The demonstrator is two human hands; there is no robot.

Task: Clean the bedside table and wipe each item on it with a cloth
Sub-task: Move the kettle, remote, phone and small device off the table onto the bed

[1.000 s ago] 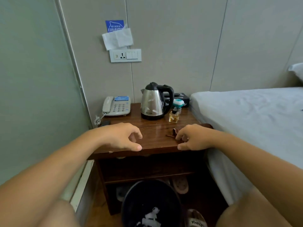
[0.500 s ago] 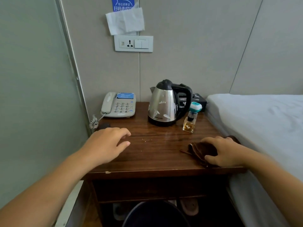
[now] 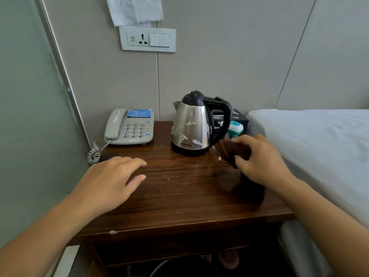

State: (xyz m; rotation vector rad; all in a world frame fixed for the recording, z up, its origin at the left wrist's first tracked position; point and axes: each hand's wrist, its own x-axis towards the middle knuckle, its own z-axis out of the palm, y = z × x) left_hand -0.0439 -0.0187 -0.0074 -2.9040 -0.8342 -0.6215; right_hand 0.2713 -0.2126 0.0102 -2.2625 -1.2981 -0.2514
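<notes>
One dark wooden bedside table [image 3: 179,196] carries one grey telephone [image 3: 129,127] at its back-left corner and one steel kettle [image 3: 192,126] at the back edge. The right hand [image 3: 257,158] pinches one brown cloth [image 3: 233,151] near the right edge; the left hand [image 3: 111,180] has relaxed, straight fingers.

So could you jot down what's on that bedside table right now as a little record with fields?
surface: wooden bedside table
back left: telephone
back middle: steel kettle
behind right hand: small bottle with a teal cap, mostly hidden
left hand: fingers straight, over the tabletop
right hand: grips a brown cloth, lifted beside the kettle
</notes>
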